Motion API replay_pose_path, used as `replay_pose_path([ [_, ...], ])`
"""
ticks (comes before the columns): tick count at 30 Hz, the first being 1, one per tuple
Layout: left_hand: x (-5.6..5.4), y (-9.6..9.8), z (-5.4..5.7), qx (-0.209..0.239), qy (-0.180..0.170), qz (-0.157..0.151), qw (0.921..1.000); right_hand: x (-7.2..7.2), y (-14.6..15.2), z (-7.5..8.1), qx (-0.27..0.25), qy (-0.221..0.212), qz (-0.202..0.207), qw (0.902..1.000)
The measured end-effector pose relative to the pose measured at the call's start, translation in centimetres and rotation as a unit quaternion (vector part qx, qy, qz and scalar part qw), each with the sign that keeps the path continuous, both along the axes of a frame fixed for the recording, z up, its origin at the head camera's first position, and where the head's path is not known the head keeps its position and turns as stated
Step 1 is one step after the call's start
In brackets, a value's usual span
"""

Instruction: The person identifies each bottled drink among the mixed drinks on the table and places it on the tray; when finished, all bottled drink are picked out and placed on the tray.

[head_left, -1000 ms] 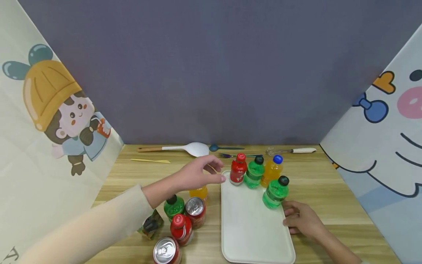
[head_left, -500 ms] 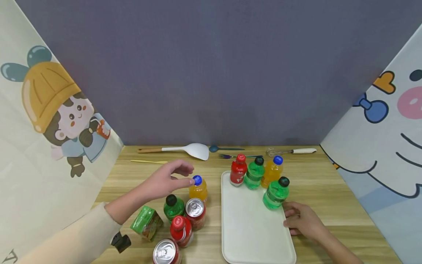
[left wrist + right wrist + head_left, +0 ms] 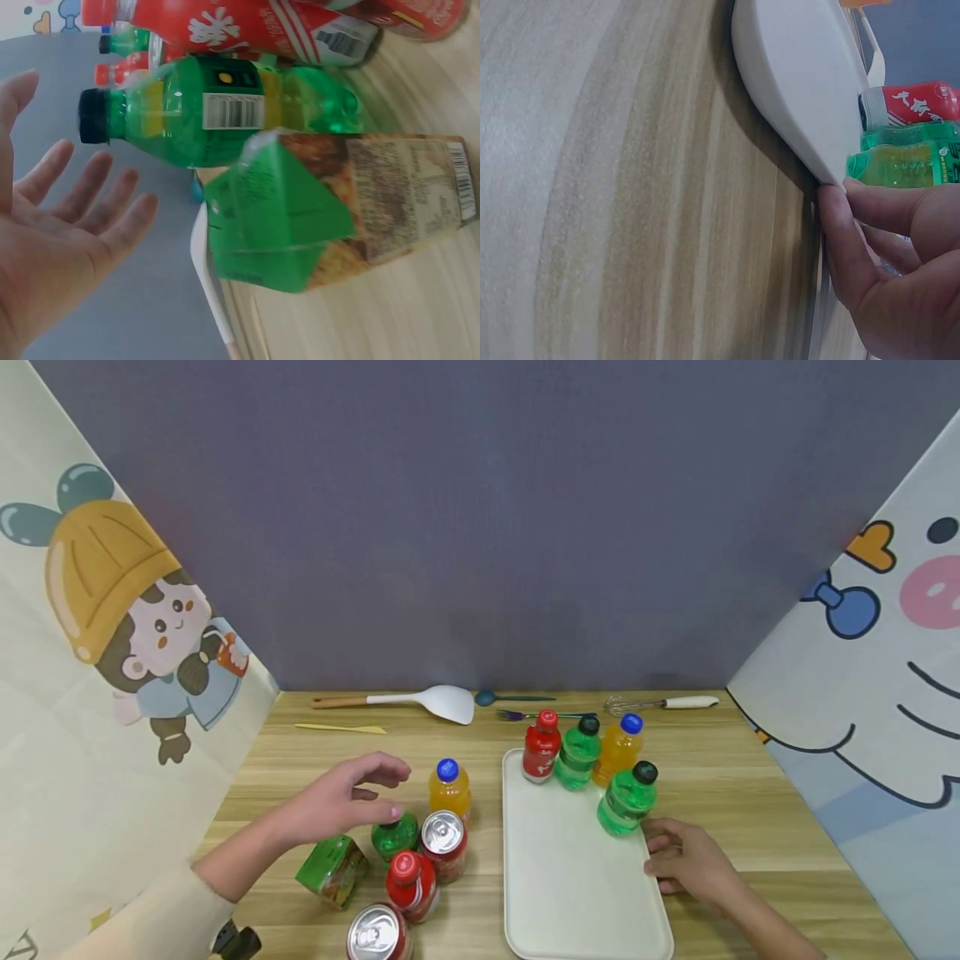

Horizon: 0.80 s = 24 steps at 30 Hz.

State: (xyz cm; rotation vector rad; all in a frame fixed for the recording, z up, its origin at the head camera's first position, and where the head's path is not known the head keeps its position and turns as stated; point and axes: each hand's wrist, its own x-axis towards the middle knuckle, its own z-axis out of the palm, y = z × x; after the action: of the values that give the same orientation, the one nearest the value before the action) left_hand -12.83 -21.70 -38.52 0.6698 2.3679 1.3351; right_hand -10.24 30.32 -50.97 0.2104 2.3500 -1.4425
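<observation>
My left hand (image 3: 341,802) hovers with fingers spread over a green bottle (image 3: 395,837), thumb overlapping its black cap in the head view. In the left wrist view that hand (image 3: 71,225) is empty, near the cap, with a green-and-brown drink carton (image 3: 300,217) below. Close by stand an orange bottle (image 3: 450,792), a red bottle (image 3: 411,887) and two cans, one of them this red can (image 3: 444,843). My right hand (image 3: 690,860) pinches the edge of a white tray (image 3: 577,893) between thumb and fingers. Two green bottles, a red one and an orange one stand at the tray's far end.
Along the back of the wooden table lie a white spatula (image 3: 446,703), a dark spoon (image 3: 487,697), a fork (image 3: 513,715), a whisk (image 3: 675,702) and a yellow knife (image 3: 341,727). A grey panel (image 3: 480,527) rises behind, with printed panels at both sides.
My left hand has drawn back from the tray's far left corner, moving left and nearer, past the orange bottle to the green one. The right hand has stayed on the tray edge.
</observation>
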Motion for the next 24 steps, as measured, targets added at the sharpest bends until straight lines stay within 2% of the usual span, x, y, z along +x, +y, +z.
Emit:
replay_pose_path([
  [7,0.4,-0.9,-0.8,-0.007,-0.019,-0.036,0.9992,-0.1,-0.1,0.0,0.007,-0.002,-0.001,1.0],
  [13,0.3,-1.4,-1.5,-0.015,-0.023,-0.043,0.9987,-0.2,0.0,0.1,0.012,-0.004,-0.002,0.9999],
  [24,0.1,-1.5,-3.3,-0.016,-0.058,-0.056,0.9966,0.0,0.1,-0.1,0.003,-0.006,-0.005,1.0],
])
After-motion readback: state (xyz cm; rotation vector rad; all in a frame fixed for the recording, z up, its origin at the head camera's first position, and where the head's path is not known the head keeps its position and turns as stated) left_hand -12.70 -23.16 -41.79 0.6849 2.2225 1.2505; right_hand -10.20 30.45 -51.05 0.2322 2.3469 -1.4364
